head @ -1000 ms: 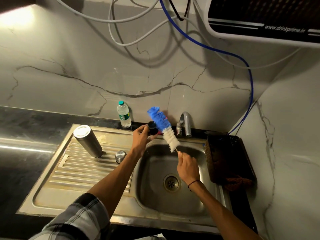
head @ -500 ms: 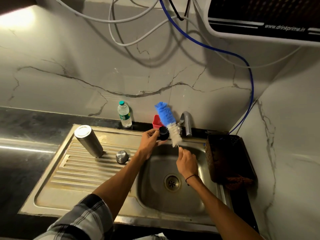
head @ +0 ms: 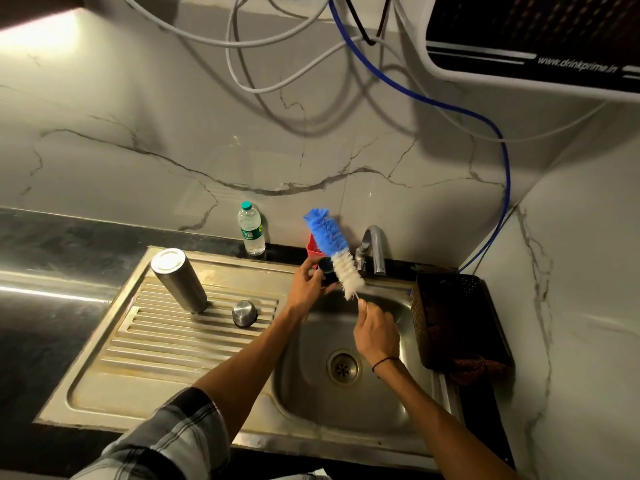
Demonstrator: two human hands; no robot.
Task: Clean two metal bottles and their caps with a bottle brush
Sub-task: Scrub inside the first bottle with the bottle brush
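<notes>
Scrubbing a dark cap [head: 325, 268] with the brush [head: 337, 256] above the sink [head: 346, 410].

Left hand [head: 306, 289]: fingers curled round the cap, pinching it over the basin's back-left corner. Right hand [head: 375, 332]: fingers closed on the thin brush handle, thumb up along it. Brush tilted, blue tip up and to the left, white bristles low and touching the cap's right side. Steel bottle [head: 178, 280] stands mouth-down on the ribbed drainboard [head: 166, 344], left of the basin; a steel cap [head: 245, 313] sits just right of its base, apart from it. Second metal bottle not seen. Plastic bottle [head: 251, 228] stands at the back wall, a red tub [head: 313, 247] behind the brush, tap [head: 375, 249] to its right, dark basket [head: 457, 323] on the sink's right edge.
</notes>
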